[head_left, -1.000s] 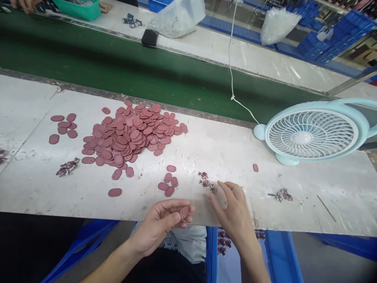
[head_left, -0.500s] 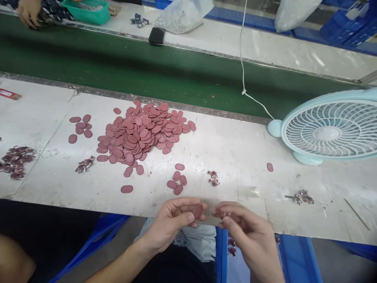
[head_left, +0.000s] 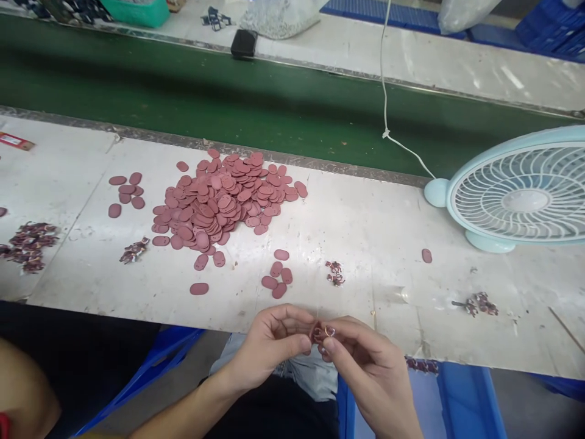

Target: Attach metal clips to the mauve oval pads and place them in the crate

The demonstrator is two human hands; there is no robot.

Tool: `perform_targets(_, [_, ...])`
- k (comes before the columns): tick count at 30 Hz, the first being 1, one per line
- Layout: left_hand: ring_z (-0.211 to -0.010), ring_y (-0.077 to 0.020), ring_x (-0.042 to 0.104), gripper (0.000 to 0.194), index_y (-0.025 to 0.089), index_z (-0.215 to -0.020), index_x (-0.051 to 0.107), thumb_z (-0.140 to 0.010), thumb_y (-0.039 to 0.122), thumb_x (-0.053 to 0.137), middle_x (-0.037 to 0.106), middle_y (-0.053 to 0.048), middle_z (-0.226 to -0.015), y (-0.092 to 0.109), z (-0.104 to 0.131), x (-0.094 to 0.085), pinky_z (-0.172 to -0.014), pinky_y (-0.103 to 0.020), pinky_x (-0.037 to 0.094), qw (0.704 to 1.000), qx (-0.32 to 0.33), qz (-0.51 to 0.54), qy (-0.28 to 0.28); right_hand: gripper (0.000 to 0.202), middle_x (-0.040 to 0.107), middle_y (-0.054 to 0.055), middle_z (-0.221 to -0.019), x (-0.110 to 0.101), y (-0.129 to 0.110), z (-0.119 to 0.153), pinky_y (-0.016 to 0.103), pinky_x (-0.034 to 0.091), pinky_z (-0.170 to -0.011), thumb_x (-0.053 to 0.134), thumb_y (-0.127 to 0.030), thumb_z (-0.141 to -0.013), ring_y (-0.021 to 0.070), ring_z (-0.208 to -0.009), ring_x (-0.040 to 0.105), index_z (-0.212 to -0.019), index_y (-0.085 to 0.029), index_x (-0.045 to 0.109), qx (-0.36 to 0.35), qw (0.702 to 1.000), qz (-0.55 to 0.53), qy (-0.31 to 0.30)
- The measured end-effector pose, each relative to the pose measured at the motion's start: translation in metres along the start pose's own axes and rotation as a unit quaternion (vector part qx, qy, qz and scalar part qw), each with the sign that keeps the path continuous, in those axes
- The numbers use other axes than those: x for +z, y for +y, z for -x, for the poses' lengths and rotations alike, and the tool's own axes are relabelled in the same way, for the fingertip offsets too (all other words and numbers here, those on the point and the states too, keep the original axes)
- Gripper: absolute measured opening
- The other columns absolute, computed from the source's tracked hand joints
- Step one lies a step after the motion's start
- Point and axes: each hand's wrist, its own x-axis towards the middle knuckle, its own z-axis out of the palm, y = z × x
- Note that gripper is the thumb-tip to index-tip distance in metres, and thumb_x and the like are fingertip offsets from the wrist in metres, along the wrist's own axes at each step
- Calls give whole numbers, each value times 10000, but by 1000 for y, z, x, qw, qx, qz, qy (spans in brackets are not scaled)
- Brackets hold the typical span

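At the table's front edge my left hand (head_left: pixel 278 341) pinches a reddish oval disc (head_left: pixel 314 332), seen nearly edge-on. My right hand (head_left: pixel 361 347) meets it, its thumb and finger closed on a small dark red piece with a light loop (head_left: pixel 326 331), against the disc. Beyond them lie several loose oval discs (head_left: pixel 269 282) and two small dark red pieces (head_left: pixel 335 279). A large heap of the same discs (head_left: pixel 219 201) covers the table's middle.
A light blue fan (head_left: pixel 525 198) stands at right, its white cable (head_left: pixel 384 91) running back. Clusters of small dark pieces lie at left (head_left: pixel 31 244) and right (head_left: pixel 479 303). Blue bins (head_left: pixel 470 402) sit below the edge. Someone's arm (head_left: pixel 25 390) shows at lower left.
My right hand has moved left to my left hand, bringing its small piece against the disc. The co-worker's hand at the upper left has gone out of view as the view shifted slightly.
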Motion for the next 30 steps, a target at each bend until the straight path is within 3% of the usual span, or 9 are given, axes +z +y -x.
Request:
perform_targets(4, [-718,-112,702,41,171,-792,772,-806,177,809,804,-27,-813,-1,0,2,-723,-226,541,1000,-1,-9,-6,201,739,31,-1006,-2,-3,-2,266,601,-737,694,-251,-939,176,-893,710,-1122,-312,753,25,999,18,-13])
perform_targets(7, [-779,-150,715,118,158,-729,762,-831,211,788,803,-53,-833,-2,0,4,-766,-263,543,1000,11,-26,3,183,750,36,-1012,-2,-5,-4,253,594,-713,705,-273,-934,157,-834,705,-1108,-292,757,42,999,11,-9])
perform_targets(14, [-708,-153,695,132,166,-715,762,-821,235,797,783,-40,-750,-4,2,7,-710,-266,529,997,32,-46,51,118,760,29,-939,5,-1,-7,257,602,-736,712,-279,-927,159,-814,714,-1034,-258,756,45,998,-34,12])
perform_targets(23, [-688,-160,693,127,173,-748,755,-845,254,773,767,-32,-724,-11,-1,12,-705,-287,561,995,58,-63,57,93,772,21,-895,9,5,-7,225,603,-696,738,-269,-906,133,-748,710,-993,-254,767,44,992,-107,40])
perform_targets(26, [-767,-189,728,104,189,-851,781,-825,289,790,805,-84,-1004,-12,0,13,-703,-304,582,990,79,-90,74,114,772,35,-908,5,15,-7,256,617,-679,746,-289,-898,147,-732,712,-1002,-253,775,43,985,-157,54])
perform_targets(28, [-876,-225,746,145,219,-945,792,-820,293,793,756,-106,-1226,-6,3,8,-766,-342,601,981,92,-155,75,130,769,45,-891,-4,23,-3,274,624,-638,774,-312,-869,161,-704,714,-982,-249,786,44,977,-191,81])
perform_targets(30, [-985,-247,733,148,251,-983,795,-837,258,772,750,-93,-1234,6,5,-5,-869,-375,589,944,135,-286,91,155,765,55,-854,-19,32,6,278,623,-586,816,-325,-821,174,-667,716,-951,-242,798,46,970,-204,123])
